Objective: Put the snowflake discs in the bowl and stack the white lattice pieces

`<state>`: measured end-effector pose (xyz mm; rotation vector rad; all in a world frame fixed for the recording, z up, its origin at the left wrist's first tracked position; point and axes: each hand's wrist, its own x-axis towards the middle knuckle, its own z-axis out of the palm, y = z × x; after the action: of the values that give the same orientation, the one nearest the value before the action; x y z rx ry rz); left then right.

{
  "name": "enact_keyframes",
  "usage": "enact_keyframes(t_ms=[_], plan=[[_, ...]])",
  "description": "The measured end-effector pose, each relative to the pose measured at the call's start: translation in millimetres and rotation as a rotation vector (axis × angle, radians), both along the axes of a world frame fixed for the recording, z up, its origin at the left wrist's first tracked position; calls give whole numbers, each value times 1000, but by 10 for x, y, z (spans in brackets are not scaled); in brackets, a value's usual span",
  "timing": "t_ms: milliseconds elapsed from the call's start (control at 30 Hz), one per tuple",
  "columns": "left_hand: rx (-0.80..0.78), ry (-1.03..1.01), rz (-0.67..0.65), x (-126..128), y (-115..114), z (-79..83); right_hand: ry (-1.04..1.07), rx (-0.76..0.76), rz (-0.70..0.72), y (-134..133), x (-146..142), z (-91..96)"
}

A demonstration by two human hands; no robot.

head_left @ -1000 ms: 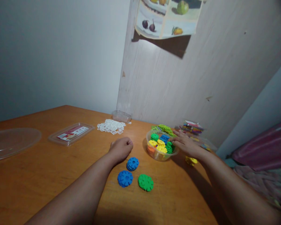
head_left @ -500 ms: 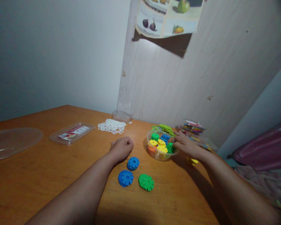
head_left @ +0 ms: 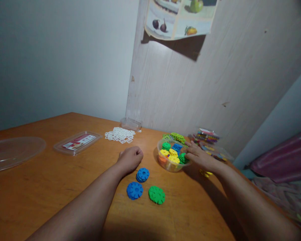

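Note:
My left hand (head_left: 131, 158) rests on the table as a loose fist, with nothing showing in its fingers. Just in front of it lie two small stacks of notched plastic discs, a blue stack (head_left: 142, 174) and another blue stack (head_left: 134, 190). Beside them is a stack of green discs (head_left: 157, 195). My right hand (head_left: 198, 155) reaches over the right rim of a clear plastic bowl (head_left: 171, 166), fingers stretched out. Inside the bowl are yellow discs (head_left: 174, 159), green, blue and orange ones. Whether the fingertips touch the rim or discs, I cannot tell.
White lattice pieces (head_left: 119, 134) lie in a pile by a clear tub (head_left: 130, 124) near the wall. At left are a labelled lid (head_left: 77, 143) and a large clear lid (head_left: 17, 152). Light green pieces (head_left: 177, 137) and packs (head_left: 207, 135) stand behind the bowl; yellow discs (head_left: 205, 173) lie right.

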<state>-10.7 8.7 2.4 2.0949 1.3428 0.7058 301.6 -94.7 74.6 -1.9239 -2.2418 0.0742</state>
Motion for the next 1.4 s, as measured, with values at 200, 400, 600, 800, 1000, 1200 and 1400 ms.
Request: enact_keyframes(t_ms=[200,400,600,800,1000,1200,1400], plan=[[12,-6,-5,6,23,-28,-40,-22,22,7,27,-5],[8,2,-6,0,14,-17,-23,1,11,-9,46,-27],[-6,5,8,3,0,-5,4,26,8,-19,49,-37],[-14,2,21,7,-16,7,64,92,-10,-66,50,-26],[-12,-2,-2,6,-6,-2,154,171,-105,-169,85,-51],[-5,-12,-4,10,15,-22,179,211,-119,-244,46,-65],[-13,-21,13,9,-3,-13,224,456,-85,-530,-255,81]])
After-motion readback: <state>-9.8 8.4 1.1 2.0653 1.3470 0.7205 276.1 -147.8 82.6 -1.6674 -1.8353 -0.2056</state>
